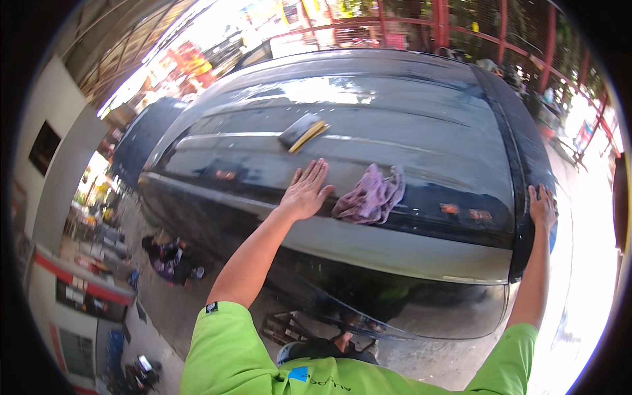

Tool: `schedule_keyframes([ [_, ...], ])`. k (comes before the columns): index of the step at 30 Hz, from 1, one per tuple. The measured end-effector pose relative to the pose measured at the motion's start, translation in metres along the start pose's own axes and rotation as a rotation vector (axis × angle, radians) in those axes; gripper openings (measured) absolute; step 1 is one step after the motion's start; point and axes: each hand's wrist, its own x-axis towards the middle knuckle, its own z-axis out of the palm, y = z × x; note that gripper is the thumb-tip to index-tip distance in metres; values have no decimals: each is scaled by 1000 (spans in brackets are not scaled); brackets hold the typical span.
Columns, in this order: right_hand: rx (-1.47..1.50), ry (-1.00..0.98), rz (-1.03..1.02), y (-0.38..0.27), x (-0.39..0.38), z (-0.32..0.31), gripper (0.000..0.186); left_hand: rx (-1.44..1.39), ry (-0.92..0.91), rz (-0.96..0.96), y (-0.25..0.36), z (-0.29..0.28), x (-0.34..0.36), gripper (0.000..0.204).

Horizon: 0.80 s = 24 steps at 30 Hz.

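A dark vehicle roof with a glossy surface and long ridges stretches in front of me. My left hand lies flat on it near the close edge, fingers extended and holding nothing. Just to its right is a crumpled purple cloth. Farther up the roof rests a dark block with a yellow layer, beyond my left fingertips and apart from them. At the roof's right end, my right hand is placed against the dark edge, its fingers stretched out and nothing visible in it.
The vehicle's glossy dark side drops away below me, with a slatted wooden crate on the ground. A person is low to the ground at the left. Another dark vehicle stands beyond; a red-framed mesh fence runs behind.
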Motion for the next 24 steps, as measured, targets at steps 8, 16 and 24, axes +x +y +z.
schedule_keyframes([
  [8,13,-21,-52,5,17,11,81,-2,87,-169,14,9,-47,79],
  [16,23,-7,-52,3,15,11,81,-67,-4,-381,7,-6,9,90],
  [24,15,-5,-37,-4,17,8,83,-30,149,-509,36,13,42,92],
])
